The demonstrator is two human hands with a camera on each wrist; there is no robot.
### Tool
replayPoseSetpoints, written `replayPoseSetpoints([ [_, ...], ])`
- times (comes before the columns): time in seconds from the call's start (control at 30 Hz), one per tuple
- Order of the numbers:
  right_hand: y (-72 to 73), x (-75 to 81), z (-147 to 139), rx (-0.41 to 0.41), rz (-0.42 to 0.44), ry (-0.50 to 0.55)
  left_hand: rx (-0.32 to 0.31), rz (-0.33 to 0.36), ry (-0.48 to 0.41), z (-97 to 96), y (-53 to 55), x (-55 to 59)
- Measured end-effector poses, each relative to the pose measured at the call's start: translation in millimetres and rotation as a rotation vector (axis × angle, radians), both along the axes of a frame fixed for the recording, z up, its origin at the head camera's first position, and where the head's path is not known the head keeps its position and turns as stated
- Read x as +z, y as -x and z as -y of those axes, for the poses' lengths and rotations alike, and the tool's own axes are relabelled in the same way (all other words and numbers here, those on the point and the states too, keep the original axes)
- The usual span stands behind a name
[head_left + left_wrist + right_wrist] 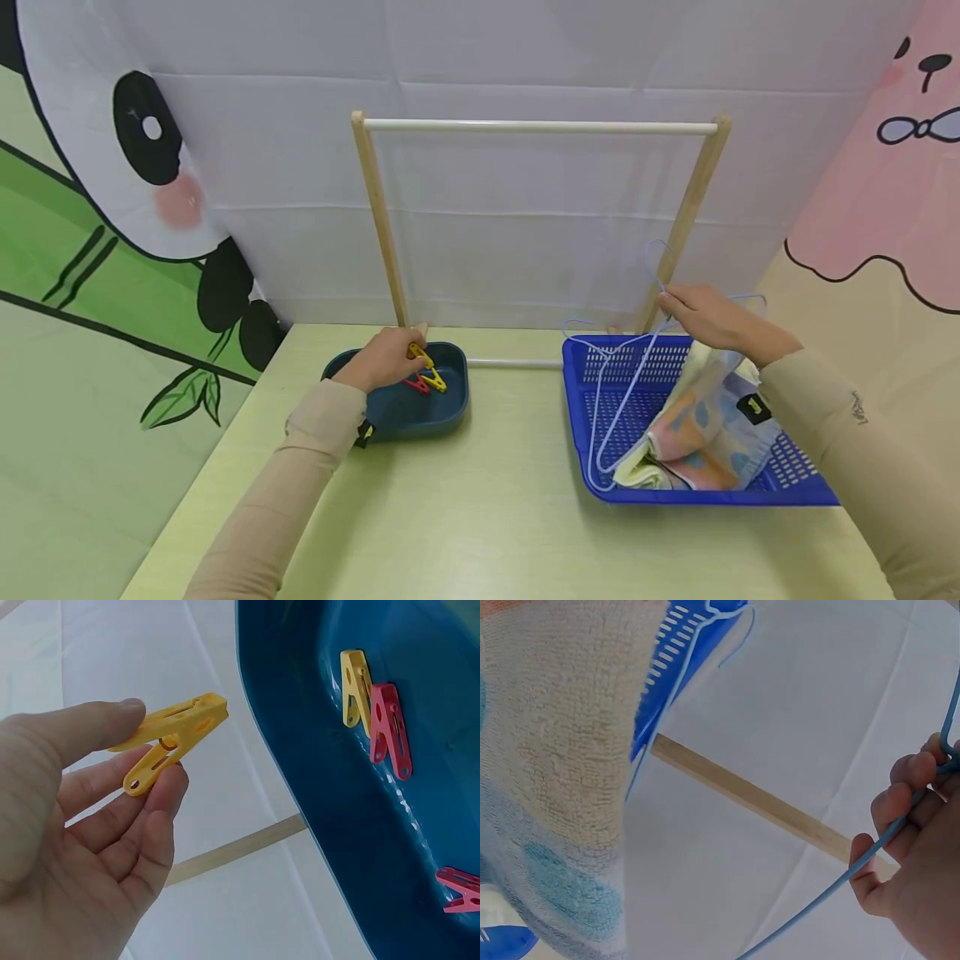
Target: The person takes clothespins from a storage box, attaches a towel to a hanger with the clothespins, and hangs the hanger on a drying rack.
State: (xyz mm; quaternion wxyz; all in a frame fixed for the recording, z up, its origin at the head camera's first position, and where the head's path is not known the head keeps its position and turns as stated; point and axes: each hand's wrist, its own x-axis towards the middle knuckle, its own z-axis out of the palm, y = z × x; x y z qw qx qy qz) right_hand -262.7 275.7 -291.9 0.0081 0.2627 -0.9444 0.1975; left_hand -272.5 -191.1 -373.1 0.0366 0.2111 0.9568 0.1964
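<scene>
Over the dark blue tray [420, 425], my left hand [384, 360] pinches a yellow clothespin [196, 724] between thumb and fingers. Lying in the tray are another yellow clothespin [351, 690] and two red ones, the nearer red clothespin [390, 731] right beside the yellow. My right hand [701, 317] grips a light blue wire hanger [817, 901] near its neck, raised above the blue basket [712, 497]. A second hanger [595, 417] leans in that basket, next to a folded patterned towel [697, 442]. My right palm and sleeve hide part of the held hanger.
A rack stands behind both containers, with a white top rail [540, 127], a left wooden post [380, 221] and a right wooden post [693, 200]. Its lower white bar [517, 363] runs between tray and basket. Everything stands on a pale table [480, 533] against a cloth backdrop.
</scene>
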Motion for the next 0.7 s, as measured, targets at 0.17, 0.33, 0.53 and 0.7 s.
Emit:
replayPoseSetpoints([
  [0.17, -4.1, 8.0, -7.7, -0.011, -0.012, 0.022, -0.028, -0.037, -0.032, -2.8, -2.0, 0.2],
  [0.33, -7.2, 14.5, -12.2, -0.022, -0.057, 0.032, -0.049, -0.077, -0.062, -6.2, -3.4, 2.0],
  [0.53, -7.1, 19.4, -18.3, -0.043, -0.113, 0.028, -0.080, -0.119, -0.055, -13.4, -5.2, 5.1],
  [0.7, -8.1, 26.3, -22.6, -0.086, -0.131, 0.051, -0.084, -0.141, -0.043, -19.2, -6.4, 7.4],
])
